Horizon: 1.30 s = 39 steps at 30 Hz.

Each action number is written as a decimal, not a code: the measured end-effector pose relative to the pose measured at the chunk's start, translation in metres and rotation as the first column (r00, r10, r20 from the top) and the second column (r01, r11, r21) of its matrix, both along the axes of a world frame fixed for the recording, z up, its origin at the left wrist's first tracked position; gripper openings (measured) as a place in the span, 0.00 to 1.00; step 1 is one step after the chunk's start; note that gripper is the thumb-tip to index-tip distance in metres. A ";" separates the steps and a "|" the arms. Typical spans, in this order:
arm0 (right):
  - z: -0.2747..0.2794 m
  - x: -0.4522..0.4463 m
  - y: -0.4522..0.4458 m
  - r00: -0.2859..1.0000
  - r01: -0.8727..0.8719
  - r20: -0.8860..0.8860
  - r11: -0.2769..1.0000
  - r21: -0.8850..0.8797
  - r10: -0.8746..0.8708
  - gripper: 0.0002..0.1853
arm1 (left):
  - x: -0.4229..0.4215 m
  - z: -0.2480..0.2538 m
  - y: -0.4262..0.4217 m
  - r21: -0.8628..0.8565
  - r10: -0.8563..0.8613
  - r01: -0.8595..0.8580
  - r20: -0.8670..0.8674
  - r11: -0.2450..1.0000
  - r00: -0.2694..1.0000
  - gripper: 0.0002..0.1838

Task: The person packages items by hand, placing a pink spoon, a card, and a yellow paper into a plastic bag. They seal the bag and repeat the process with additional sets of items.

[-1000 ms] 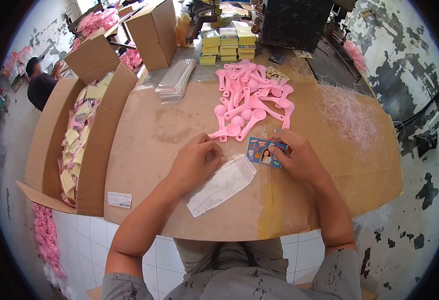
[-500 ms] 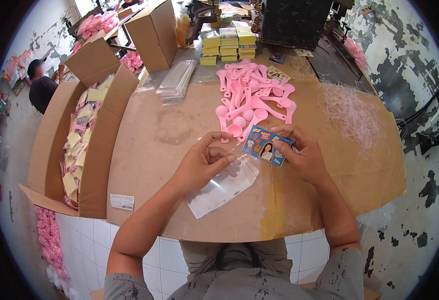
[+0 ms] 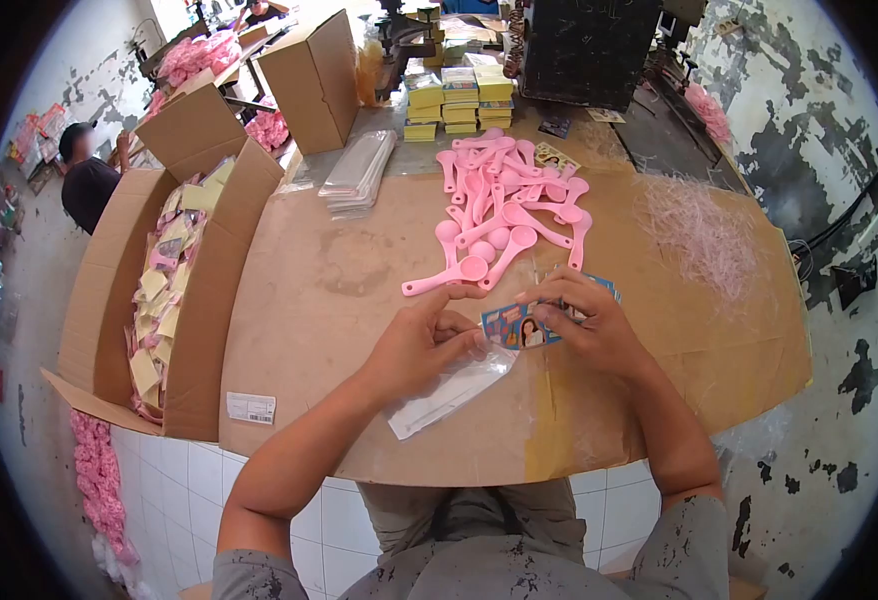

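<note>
My right hand (image 3: 599,325) pinches a blue printed card (image 3: 531,334) with pictures on it. The card looks bent or tilted under the fingers, and more blue shows behind them. In my left hand (image 3: 419,345) the thumb and fingers close on a clear plastic bag (image 3: 444,400), which slants down toward me above the cardboard-covered table (image 3: 329,300). The card's left end meets the bag's mouth by my left fingertips; whether it is inside, I cannot tell. Just beyond both hands lies a heap of pink measuring spoons (image 3: 509,215), one spoon (image 3: 444,278) lying nearest my left hand.
An open carton (image 3: 199,330) of packed pieces stands at the left. Flat clear bags (image 3: 357,175) and stacks of yellow-edged cards (image 3: 459,100) lie at the back. Shredded plastic strands (image 3: 704,235) spread at the right. A person (image 3: 89,180) is at the far left.
The card has tilted and come against the bag's mouth. My left hand has moved slightly right and down, and the bag has narrowed in view. The nearest spoon has swung to point left.
</note>
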State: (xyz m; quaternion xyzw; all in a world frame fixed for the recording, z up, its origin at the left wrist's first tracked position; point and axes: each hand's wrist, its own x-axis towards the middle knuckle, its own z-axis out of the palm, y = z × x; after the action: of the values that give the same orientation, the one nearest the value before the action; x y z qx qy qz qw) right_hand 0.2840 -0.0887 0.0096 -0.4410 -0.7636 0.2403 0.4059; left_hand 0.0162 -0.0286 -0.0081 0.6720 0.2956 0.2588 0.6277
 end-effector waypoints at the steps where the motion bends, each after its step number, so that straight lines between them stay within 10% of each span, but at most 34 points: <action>1: 0.001 -0.002 0.000 0.991 0.036 -0.128 0.998 -0.052 -0.042 0.12 | 0.000 0.002 0.000 0.003 0.005 -0.005 0.012 1.000 1.000 0.27; 6: 0.000 -0.009 -0.001 0.871 0.054 -0.470 0.979 -0.196 -0.142 0.12 | -0.003 0.008 0.001 -0.001 0.035 -0.035 0.082 0.999 0.996 0.27; 12: -0.003 -0.001 0.003 1.000 0.013 0.000 0.998 0.064 -0.013 0.13 | 0.000 0.008 -0.001 -0.032 0.047 -0.042 0.193 0.999 0.980 0.26; 18: -0.012 -0.032 -0.006 0.970 0.055 -0.226 0.984 -0.167 -0.092 0.14 | -0.001 0.020 -0.011 0.181 -0.064 0.080 -0.091 0.980 0.994 0.26; 24: -0.010 -0.027 -0.004 0.870 0.076 -0.457 0.967 -0.244 -0.183 0.12 | 0.002 0.015 -0.009 0.057 0.043 -0.048 0.086 0.997 0.995 0.28; 30: 0.009 -0.031 -0.009 0.995 -0.099 -0.036 0.992 -0.073 0.097 0.09 | 0.000 0.010 -0.009 0.097 0.056 -0.058 0.030 0.994 0.998 0.25; 33: 0.015 0.001 0.007 0.985 0.158 0.100 0.976 -0.151 -0.144 0.11 | 0.002 0.017 -0.009 -0.067 0.084 -0.076 0.124 0.995 0.989 0.24; 36: 0.007 0.045 0.029 0.869 0.303 0.359 0.940 0.160 -0.341 0.13 | 0.002 0.013 -0.005 -0.133 0.092 -0.065 0.209 0.989 0.974 0.23; 39: -0.005 0.068 0.043 0.722 0.108 0.607 0.921 0.375 -0.332 0.15 | 0.000 0.003 0.004 -0.143 0.088 -0.058 0.212 0.988 0.973 0.21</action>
State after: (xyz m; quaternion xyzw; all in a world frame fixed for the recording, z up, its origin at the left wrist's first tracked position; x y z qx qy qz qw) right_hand 0.3519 -0.0462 0.0050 -0.5157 -0.8263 -0.1060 0.2003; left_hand 0.0161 -0.0250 -0.0050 0.5839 0.2665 0.3329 0.6908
